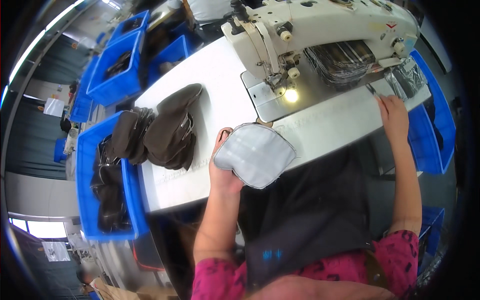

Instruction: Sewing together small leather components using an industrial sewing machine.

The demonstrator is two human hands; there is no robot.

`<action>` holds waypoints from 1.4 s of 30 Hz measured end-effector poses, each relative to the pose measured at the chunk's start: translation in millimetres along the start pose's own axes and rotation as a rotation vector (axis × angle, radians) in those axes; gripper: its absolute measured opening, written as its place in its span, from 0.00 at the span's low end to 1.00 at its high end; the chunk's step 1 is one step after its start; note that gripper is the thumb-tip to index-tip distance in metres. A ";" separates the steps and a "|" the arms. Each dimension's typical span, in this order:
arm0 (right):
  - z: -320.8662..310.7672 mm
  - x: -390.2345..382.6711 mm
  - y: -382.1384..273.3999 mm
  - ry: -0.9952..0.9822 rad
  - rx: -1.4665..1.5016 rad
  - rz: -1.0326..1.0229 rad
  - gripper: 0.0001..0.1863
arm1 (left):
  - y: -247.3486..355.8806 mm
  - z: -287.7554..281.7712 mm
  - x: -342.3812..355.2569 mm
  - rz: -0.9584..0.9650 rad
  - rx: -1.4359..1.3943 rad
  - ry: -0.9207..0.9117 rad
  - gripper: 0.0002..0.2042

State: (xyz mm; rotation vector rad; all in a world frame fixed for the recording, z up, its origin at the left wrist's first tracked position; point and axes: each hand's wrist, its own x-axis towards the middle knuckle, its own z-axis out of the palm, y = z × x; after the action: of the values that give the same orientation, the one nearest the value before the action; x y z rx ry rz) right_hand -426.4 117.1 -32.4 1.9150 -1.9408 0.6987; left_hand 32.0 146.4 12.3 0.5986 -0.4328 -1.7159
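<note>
My left hand (226, 177) grips a rounded grey-white fabric piece (256, 155) by its left side, holding it above the table's front edge. Dark stitching or trim runs around the piece's rim, and some of my fingers are hidden beneath it. Over at the right end of the table, my right hand (395, 115) is closed on small dark thread snips (370, 89), whose two tips point away from me. The sewing machine (325, 30) stands beyond both hands, its lamp lit by the needle. A stack of plaid fabric pieces (342, 62) lies under the machine's arm.
Dark brown sewn fabric pieces (170, 132) are piled on the left of the white table (220, 75). A blue bin (82, 200) with more brown pieces adjoins that edge. Clear plastic packaging (407, 77) lies at the right end, beside another blue bin (425, 145).
</note>
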 end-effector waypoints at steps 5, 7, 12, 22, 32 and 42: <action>-8.4 -2.2 -12.9 -0.080 -0.064 -0.074 0.07 | -10.3 15.2 -32.0 -0.015 -0.036 0.067 0.10; -10.4 -9.9 -27.0 -0.065 0.017 -0.066 0.06 | -10.5 17.4 -41.0 -0.013 -0.036 0.033 0.11; -26.7 -35.8 -72.6 0.048 0.513 0.021 0.11 | -12.0 27.7 -57.7 -0.038 0.000 0.054 0.10; -88.1 -33.3 -189.3 -0.545 1.385 0.063 0.18 | -38.5 45.4 -70.9 -0.116 -0.013 0.007 0.09; -82.9 -30.5 -198.6 -0.860 1.687 0.125 0.05 | -49.5 34.8 -75.8 -0.193 0.050 0.057 0.08; -75.6 -35.0 -196.8 -0.854 1.634 0.114 0.05 | -49.0 13.5 -71.8 -0.125 0.081 -0.108 0.09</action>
State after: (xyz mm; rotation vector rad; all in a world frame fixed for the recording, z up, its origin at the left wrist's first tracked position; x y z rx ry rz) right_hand -237.5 192.2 33.5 3.3911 -1.9429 2.2841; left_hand -3.1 226.9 6.0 0.6039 -0.5530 -1.8632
